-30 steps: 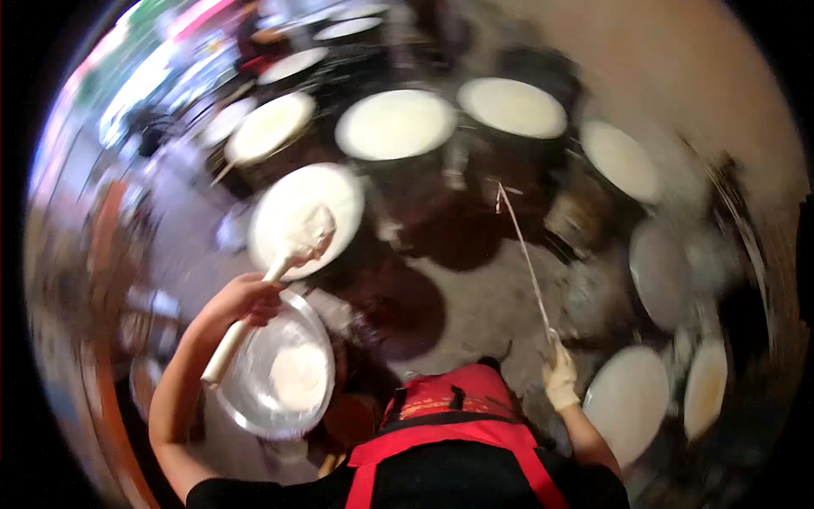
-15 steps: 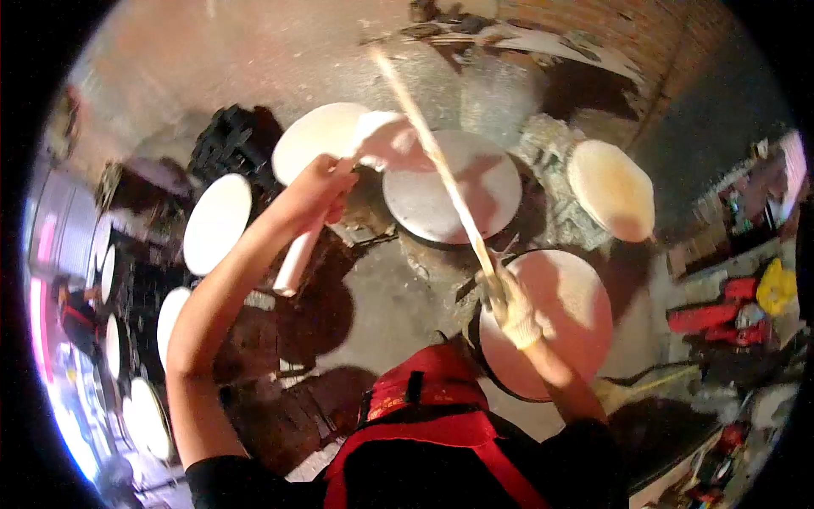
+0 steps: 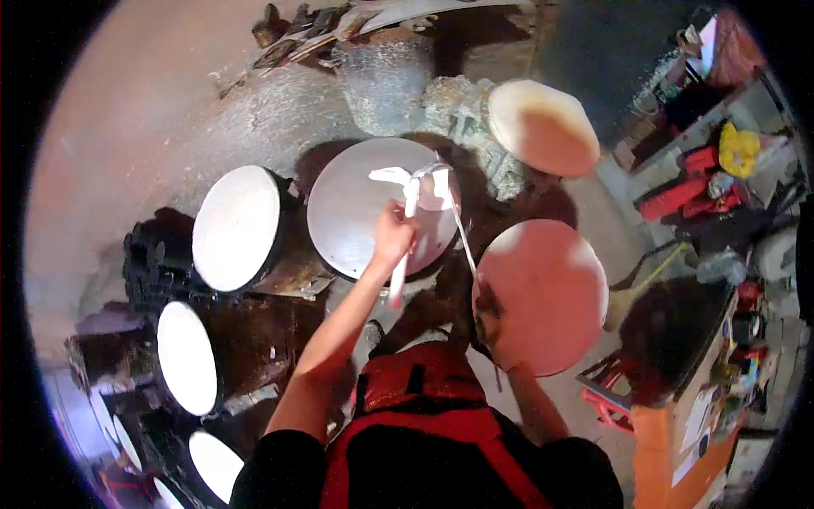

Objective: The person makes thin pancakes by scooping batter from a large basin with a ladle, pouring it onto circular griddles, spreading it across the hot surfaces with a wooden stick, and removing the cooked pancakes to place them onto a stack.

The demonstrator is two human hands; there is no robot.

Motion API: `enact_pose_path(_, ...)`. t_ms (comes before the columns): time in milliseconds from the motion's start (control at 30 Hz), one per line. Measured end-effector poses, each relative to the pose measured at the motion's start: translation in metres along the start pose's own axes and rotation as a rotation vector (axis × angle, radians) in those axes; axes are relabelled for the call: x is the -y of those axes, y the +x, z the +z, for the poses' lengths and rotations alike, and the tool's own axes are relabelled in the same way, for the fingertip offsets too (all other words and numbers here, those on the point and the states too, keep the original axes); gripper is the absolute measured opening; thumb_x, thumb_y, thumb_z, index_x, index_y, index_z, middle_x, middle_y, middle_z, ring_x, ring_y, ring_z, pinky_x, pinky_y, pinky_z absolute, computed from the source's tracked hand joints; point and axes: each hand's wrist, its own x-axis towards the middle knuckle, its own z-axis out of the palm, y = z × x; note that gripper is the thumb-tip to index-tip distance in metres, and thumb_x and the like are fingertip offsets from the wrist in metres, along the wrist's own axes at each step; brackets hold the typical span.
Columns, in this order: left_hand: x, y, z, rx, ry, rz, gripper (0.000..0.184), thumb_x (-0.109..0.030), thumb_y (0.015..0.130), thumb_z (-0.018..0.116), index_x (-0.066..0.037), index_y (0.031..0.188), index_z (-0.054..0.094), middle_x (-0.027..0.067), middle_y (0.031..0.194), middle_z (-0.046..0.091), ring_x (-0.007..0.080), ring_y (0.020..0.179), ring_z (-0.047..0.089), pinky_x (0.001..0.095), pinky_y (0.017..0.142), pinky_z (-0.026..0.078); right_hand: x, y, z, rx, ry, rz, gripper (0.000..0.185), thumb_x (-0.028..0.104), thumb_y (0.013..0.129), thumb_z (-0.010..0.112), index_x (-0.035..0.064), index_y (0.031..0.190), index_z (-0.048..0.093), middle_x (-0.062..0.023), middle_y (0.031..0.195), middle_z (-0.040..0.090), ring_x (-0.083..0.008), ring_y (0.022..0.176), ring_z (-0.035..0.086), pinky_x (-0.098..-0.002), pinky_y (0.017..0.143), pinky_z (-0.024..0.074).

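Thin stick (image 3: pixel 465 239) and white-handled tool (image 3: pixel 413 199) reach out ahead of the wearer, the stick slanting up from the pinkish round (image 3: pixel 555 293), the tool over the grey plate (image 3: pixel 348 208). Nearest, the right hand (image 3: pixel 502 331) seems closed on the stick's near end, in front of that round; shadow hides its separate fingers, and I cannot tell whether it touches the round. The left hand (image 3: pixel 394 236) is clamped around the tool's handle.

Likeliest trouble, I judge, is a clash: the stick's far tip crosses the tool's head (touching or merely overlapping, one view cannot settle it), so an uneven swing of either hand could knock the two together. Tipping the handle might also drop some of the white mass (image 3: pixel 390 176) onto the plate, and a lowered right wrist could mark the round.

The handle is straight and smooth; the white mass looks limp and ragged. Beneath, the plate is a dull, metallic-looking disc. To its left sits a white round (image 3: pixel 236 227), flat and even; farther off at right, a yellowish round (image 3: pixel 551 140), darkened in the middle. Farther still is a mottled, bucket-like form (image 3: pixel 386 85).
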Motion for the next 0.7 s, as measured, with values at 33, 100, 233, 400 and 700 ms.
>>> enact_pose_path(33, 0.019, 0.014, 0.000, 0.057, -0.210, -0.015, 0.030, -0.001, 0.074, 0.057, -0.001, 0.095, 0.037, 0.0100, 0.063, 0.051, 0.0139, 0.038, 0.046, 0.0280, 0.031, 0.034, -0.001, -0.020, 0.013, -0.056, -0.141, -0.197, 0.057, 0.004, 0.082, 0.052, 0.0116, 0.136, 0.038, -0.0107, 0.112, 0.058, -0.0254, 0.094, 0.057, -0.0349, 0.080, 0.0457)
enact_pose_path(100, 0.038, 0.038, -0.005, 0.066, -0.337, -0.006, 0.029, -0.002, 0.075, 0.056, -0.001, 0.096, 0.036, 0.0092, 0.062, 0.050, 0.0142, 0.038, 0.045, 0.0278, 0.031, 0.034, 0.000, -0.055, 0.023, 0.018, -0.222, -0.224, 0.057, 0.005, 0.081, 0.055, 0.0086, 0.135, 0.038, -0.0146, 0.115, 0.056, -0.0291, 0.100, 0.056, -0.0376, 0.085, 0.0437)
enact_pose_path(233, 0.038, 0.076, -0.035, 0.314, -0.795, -0.046, 0.014, -0.010, 0.084, 0.051, -0.005, 0.091, 0.041, 0.0023, 0.060, 0.044, 0.0103, 0.041, 0.040, 0.0248, 0.033, 0.032, 0.061, -0.057, 0.050, 0.204, -0.120, 0.160, 0.064, 0.001, 0.080, 0.053, 0.0120, 0.139, 0.032, -0.0165, 0.121, 0.053, -0.0318, 0.105, 0.054, -0.0359, 0.088, 0.0426)
enact_pose_path(400, -0.069, 0.053, -0.084, 0.574, -1.026, -0.097, 0.024, -0.026, 0.096, 0.040, -0.004, 0.097, 0.048, 0.0000, 0.072, 0.046, 0.0080, 0.055, 0.040, 0.0209, 0.048, 0.035, 0.056, -0.026, 0.117, 0.070, 0.371, 0.335, 0.058, 0.004, 0.083, 0.054, 0.0126, 0.137, 0.035, -0.0088, 0.106, 0.059, -0.0238, 0.085, 0.057, -0.0326, 0.076, 0.0459)
enact_pose_path(700, 0.003, -0.002, -0.206, 0.333, -0.346, -0.363, 0.010, -0.015, 0.088, 0.051, -0.006, 0.083, 0.053, -0.0063, 0.057, 0.043, 0.0034, 0.039, 0.034, 0.0189, 0.033, 0.026, 0.067, -0.070, 0.171, -0.156, 0.860, 0.447, 0.050, 0.018, 0.088, 0.054, 0.0141, 0.135, 0.038, 0.0024, 0.086, 0.053, -0.0076, 0.059, 0.046, -0.0229, 0.047, 0.0365)
